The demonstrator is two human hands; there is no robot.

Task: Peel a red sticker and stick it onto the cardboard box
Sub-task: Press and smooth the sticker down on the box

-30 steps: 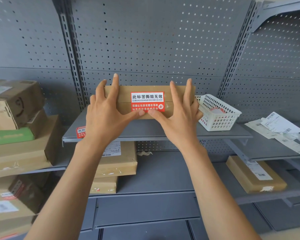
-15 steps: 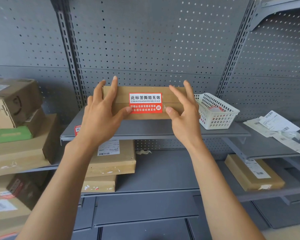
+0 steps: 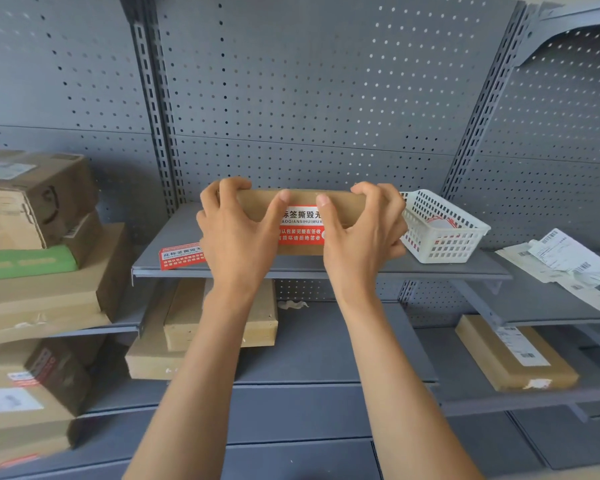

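A flat brown cardboard box stands on edge on the grey middle shelf, its face toward me. A red and white sticker with Chinese print sits on that face, partly hidden by my thumbs. My left hand grips the box's left end, fingers curled over its top edge. My right hand grips the right end the same way. Both thumbs rest by the sticker's top edge. Another red sticker lies flat on the shelf at the left.
A white plastic basket with red stickers inside stands just right of the box. Loose paper labels lie on the right shelf. Stacked cardboard parcels fill the left shelves, and more parcels lie on lower shelves. Pegboard backs the shelves.
My fingers were spread flat on the box face with thumbs pressing the sticker; now both hands have curled over the top edge and grip the box ends.
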